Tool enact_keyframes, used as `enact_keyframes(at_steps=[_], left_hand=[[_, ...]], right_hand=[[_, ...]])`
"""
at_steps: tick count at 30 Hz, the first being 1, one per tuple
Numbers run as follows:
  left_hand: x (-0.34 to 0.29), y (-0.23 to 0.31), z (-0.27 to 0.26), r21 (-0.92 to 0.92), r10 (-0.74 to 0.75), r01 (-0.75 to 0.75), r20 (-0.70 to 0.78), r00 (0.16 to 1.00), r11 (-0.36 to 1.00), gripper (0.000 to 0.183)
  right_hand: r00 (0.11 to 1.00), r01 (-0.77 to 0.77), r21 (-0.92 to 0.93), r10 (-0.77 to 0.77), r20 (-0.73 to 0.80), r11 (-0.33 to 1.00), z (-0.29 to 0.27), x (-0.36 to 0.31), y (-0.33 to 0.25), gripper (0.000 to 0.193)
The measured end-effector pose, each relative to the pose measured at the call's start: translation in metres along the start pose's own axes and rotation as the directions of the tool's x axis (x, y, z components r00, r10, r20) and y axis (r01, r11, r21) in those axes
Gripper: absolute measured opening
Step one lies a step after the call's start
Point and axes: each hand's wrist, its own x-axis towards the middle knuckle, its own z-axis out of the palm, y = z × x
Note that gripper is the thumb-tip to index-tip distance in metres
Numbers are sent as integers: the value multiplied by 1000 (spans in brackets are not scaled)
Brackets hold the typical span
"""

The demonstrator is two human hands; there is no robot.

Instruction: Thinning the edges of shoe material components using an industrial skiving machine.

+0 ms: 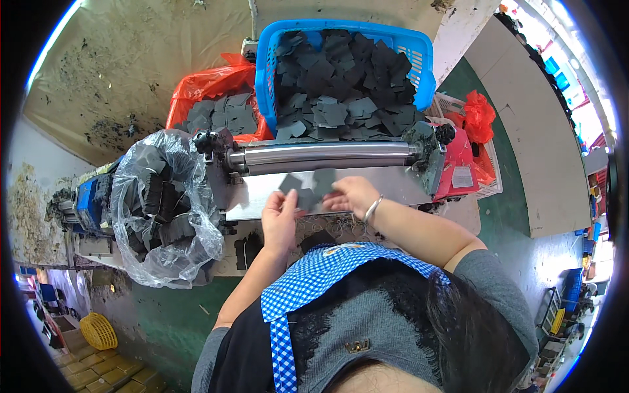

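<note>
Above the metal plate of a roller machine, my two hands are close together. My left hand pinches dark grey flat pieces between thumb and fingers. Beside it, my right hand has its fingers closed at the right edge of another dark piece, which stands up toward the rollers. How many pieces overlap there cannot be told. Just beyond the pieces lie the shiny metal rollers, held between two end housings.
Behind the rollers, a blue plastic basket is heaped with dark square pieces. A red bag of similar pieces stands left of it. A clear plastic bag holds stacked dark pieces. The pink-red machine housing is at the right, near a white crate.
</note>
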Motion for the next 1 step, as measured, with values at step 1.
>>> enact_keyframes(at_steps=[1], left_hand=[[1,2,-4,-35,43,-43,-13,999,998,12]], right_hand=[[1000,1,-1,-1,0,1000,0,-1,0,25]])
